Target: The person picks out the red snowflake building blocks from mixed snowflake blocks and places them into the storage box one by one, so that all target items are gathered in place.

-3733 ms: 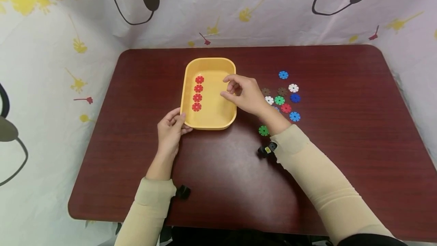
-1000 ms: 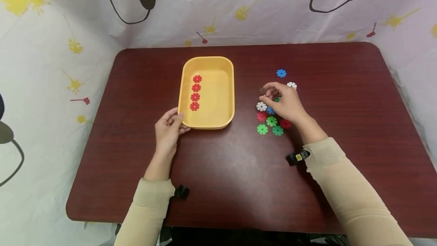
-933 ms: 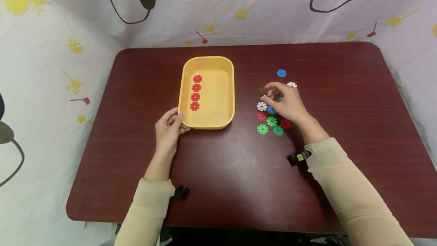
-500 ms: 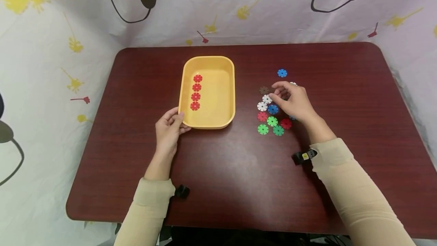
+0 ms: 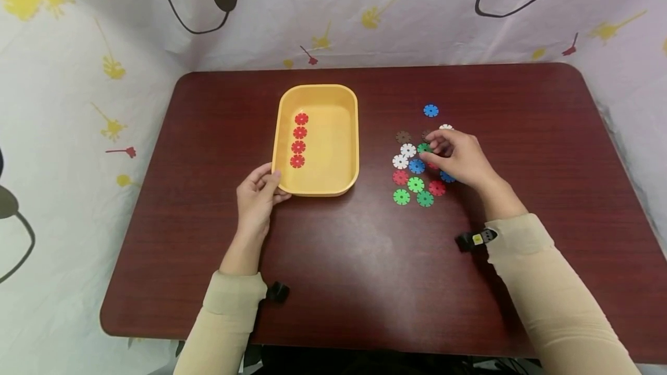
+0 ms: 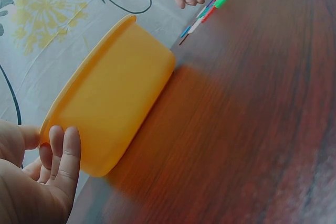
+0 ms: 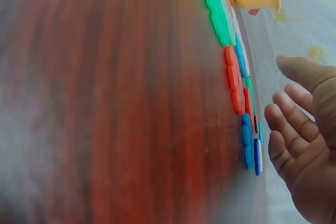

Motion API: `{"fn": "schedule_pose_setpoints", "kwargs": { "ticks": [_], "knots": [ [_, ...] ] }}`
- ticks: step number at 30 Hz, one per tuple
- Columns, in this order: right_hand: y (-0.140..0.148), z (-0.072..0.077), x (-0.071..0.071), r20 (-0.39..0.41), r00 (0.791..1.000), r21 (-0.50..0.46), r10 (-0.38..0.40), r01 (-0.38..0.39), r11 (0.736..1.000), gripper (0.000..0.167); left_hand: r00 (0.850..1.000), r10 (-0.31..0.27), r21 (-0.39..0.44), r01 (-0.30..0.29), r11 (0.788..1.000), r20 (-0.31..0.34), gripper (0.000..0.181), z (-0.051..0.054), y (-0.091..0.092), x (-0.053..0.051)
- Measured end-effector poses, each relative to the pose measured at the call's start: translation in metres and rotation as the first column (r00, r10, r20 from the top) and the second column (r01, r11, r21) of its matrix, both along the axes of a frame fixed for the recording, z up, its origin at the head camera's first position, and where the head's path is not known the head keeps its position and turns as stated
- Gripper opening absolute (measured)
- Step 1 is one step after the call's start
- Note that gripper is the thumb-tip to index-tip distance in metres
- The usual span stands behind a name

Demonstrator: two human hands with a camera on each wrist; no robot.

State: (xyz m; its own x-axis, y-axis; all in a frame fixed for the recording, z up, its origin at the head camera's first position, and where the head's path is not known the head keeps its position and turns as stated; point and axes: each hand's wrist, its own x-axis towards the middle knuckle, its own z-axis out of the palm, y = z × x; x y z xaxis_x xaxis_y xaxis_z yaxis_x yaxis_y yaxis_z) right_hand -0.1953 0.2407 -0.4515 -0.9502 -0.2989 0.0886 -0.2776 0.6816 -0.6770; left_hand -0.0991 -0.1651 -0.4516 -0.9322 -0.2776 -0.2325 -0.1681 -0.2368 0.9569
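Observation:
My left hand [image 5: 255, 198] grips the near left corner of a yellow plastic tray [image 5: 336, 143], thumb over the rim and fingers beneath. In the left wrist view those fingers [image 6: 68, 161] lie against the tray's outer wall. Inside the tray, several red notched discs [image 5: 298, 147] form a column along the left side. My right hand [image 5: 464, 158] hovers over a loose group of notched discs, thumb and fingers apart with nothing between them. A green disc [image 5: 424, 148] lies by its fingertips; a brown one is partly hidden. The right wrist view shows that hand [image 7: 310, 145] above the discs.
Around the right hand lie white [image 5: 400, 161], blue [image 5: 416, 166], red [image 5: 400, 177] and green discs [image 5: 401, 197] flat on the dark red table [image 5: 354, 282]. One blue disc [image 5: 431, 110] sits farther back. A patterned cloth [image 5: 333, 16] hangs behind the table.
My right hand has gone from above the tray to the loose discs, then drifted right across them, uncovering white and green ones. The left hand keeps its hold; the tray's red discs look unchanged.

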Motion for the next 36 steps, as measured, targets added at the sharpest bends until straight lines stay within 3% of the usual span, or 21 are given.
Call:
{"fn": "schedule_pose_setpoints", "kwargs": {
  "ticks": [11, 27, 36],
  "knots": [
    [0.015, -0.002, 0.003, 0.024, 1.000, 0.092, 0.020, -0.022, 0.996, 0.037, 1.000, 0.000, -0.005, 0.000, 1.000, 0.003, 0.034, 0.001, 0.001, -0.001],
    [0.019, 0.000, 0.004, 0.088, 0.995, 0.149, 0.041, -0.054, 0.987, 0.032, 1.000, 0.005, -0.014, -0.005, 1.000, 0.023, 0.034, 0.002, 0.001, 0.001],
    [0.021, 0.002, 0.003, 0.114, 0.992, 0.184, 0.058, -0.079, 0.980, 0.038, 1.000, 0.005, -0.007, -0.005, 1.000, 0.016, 0.034, 0.002, 0.001, 0.001]
  ]
}}
